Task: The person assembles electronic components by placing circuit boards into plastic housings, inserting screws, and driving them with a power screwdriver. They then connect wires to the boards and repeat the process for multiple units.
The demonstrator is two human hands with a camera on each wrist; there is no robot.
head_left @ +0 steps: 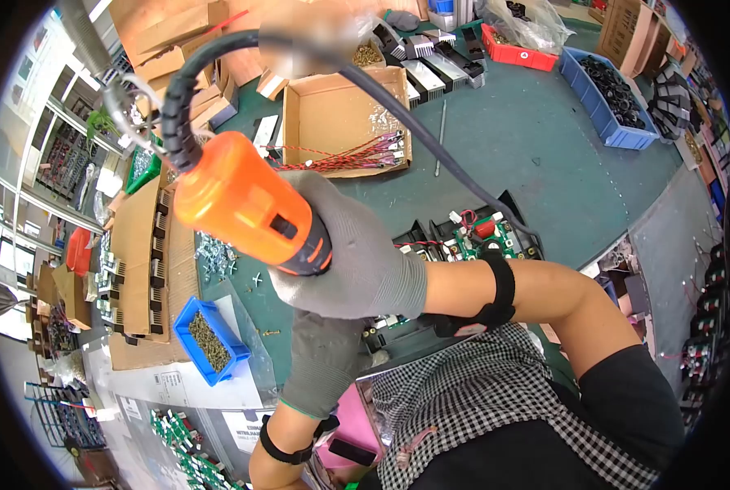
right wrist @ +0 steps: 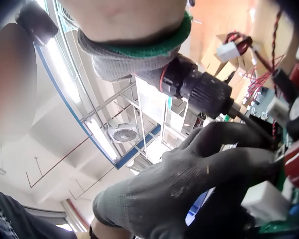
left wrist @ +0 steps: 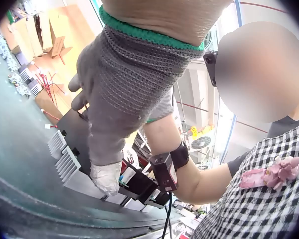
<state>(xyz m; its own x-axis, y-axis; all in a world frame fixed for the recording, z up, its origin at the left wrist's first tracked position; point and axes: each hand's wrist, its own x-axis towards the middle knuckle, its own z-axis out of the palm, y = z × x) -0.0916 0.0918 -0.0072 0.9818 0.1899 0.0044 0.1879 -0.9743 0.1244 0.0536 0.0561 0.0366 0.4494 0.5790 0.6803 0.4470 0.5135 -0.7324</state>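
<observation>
Right hand (head_left: 352,245) on the driver (head_left: 238,196), left hand (head_left: 320,355) down at the board (head_left: 483,235)

Right hand wrapped firmly round the orange power driver, cable (head_left: 430,145) looping overhead. Left hand low beside it, fingers at the board, close by the bit (right wrist: 249,124); whether they pinch anything, I can't make out. The board, green and crowded with parts, sits in a dark housing (head_left: 508,204) on the worktop (head_left: 544,163), partly hidden by the right arm.

Step, as I read it: fastening the board down, bit lined up on a screw point. Next move probably calls for a straight, steady push, left fingertips clear of the turning bit.

Worktop: green, busy. Blue tray (head_left: 228,370) of small brassy pieces near the left hand; loose silvery bits (head_left: 218,257) above that; open carton (head_left: 324,98) with red-and-black leads (head_left: 365,155) beyond the hands; blue tub (head_left: 626,139) of black parts far right.

Room: windows (head_left: 13,245) along the left, fan (right wrist: 124,132) and strip lights (right wrist: 65,72) overhead
</observation>
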